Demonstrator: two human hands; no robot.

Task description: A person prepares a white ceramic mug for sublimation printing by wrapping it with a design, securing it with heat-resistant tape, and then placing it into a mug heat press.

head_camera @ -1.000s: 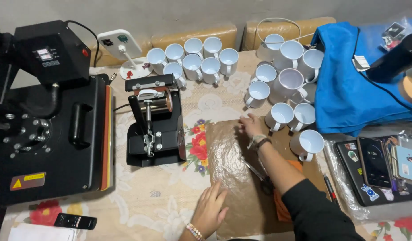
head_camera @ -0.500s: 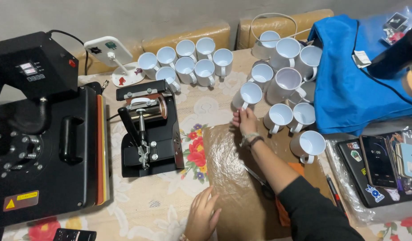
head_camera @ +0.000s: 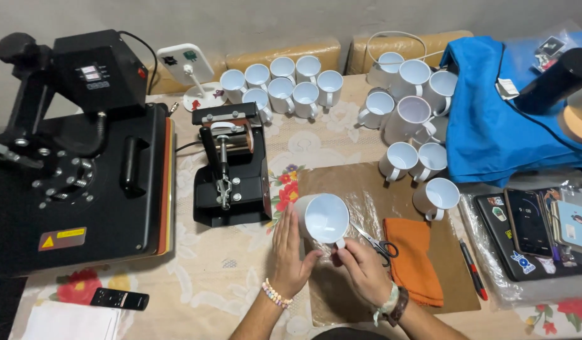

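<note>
Both hands now close on a single white mug, which a second ago stood among the others at the desk's 2 o'clock side. The left hand cups the mug's wall from 9 o'clock, fingers wrapped firmly; the right hand pinches at its handle and lower rim from 5 o'clock. The mug is tilted, mouth toward the camera, above the brown sheet at desk centre. Half a second ago the right hand was still reaching toward the mug cluster and the left lay flat on the sheet; one mug has thus been drawn out for handling. Scissors lie just beside the right hand at 3 o'clock, an orange cloth beyond them. The small mug press stands at 11 o'clock. Hidden: the mug's underside and outer face, and whether anything thin lies between right fingertips and mug. The clear film on the sheet is hard to outline.
</note>
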